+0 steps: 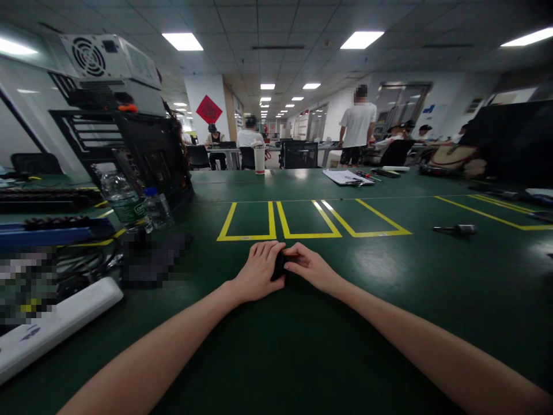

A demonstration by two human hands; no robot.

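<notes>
Fingers of the left hand (260, 270) are curled over a small, dark object (279, 266), grasping it from its left side. Fingers of the right hand (314, 267) are bent at its right side, thumb near the fingertips; whether they grip cannot be told. The object sits between the hands, at or just above the tabletop (276, 357), on the near side of the yellow tape outlines (313, 235). Its underside is hidden; contact is unconfirmed.

Outward: a screwdriver (464, 229) lies to the right; a power strip (64, 324), a clear bottle (123, 200) and a computer case (162, 164) stand left. A cup (259, 161) and clipboard (344, 177) are beyond.

Risks, as judged: uneven pressure from the two hands could twist the object loose; a wide left elbow swing could knock the power strip.
</notes>
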